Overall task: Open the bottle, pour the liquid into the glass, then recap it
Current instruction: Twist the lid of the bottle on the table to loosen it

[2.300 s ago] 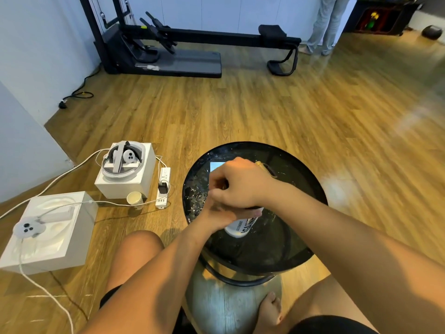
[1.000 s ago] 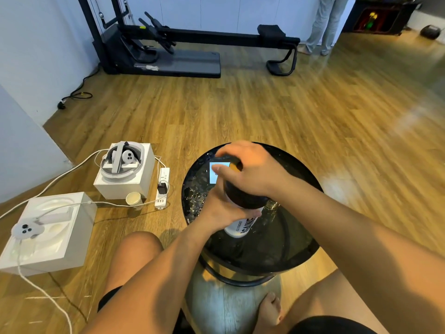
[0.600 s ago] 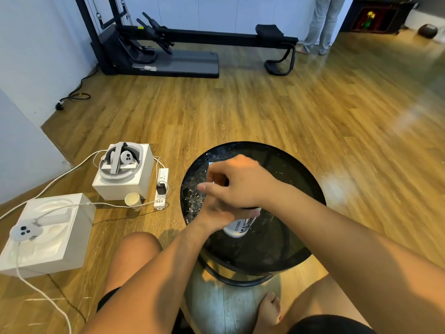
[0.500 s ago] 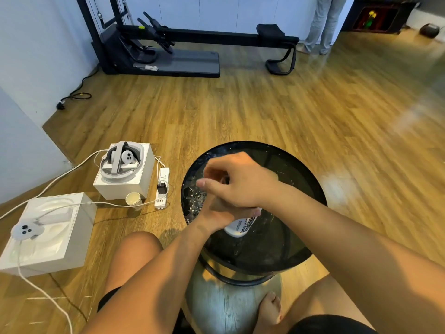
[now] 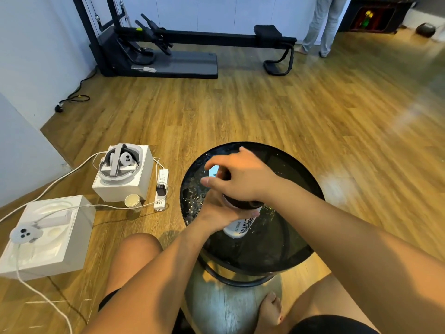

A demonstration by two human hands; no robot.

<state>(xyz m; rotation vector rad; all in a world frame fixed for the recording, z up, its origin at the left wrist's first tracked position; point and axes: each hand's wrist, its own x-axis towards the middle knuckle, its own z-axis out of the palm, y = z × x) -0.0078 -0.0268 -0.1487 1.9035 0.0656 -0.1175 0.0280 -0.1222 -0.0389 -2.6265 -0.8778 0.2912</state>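
White bottle (image 5: 240, 226) on black table (image 5: 277, 244)

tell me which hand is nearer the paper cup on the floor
Left. The left hand grips the bottle on the side facing the paper cup; the right hand sits on the bottle's top, farther from it.

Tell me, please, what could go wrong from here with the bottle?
1. The right hand grips the top of the bottle while the left hand holds its body. If the top gives suddenly, liquid might slop onto the table.
2. A power strip lies on the floor beside the table, so a spill running off could reach it.
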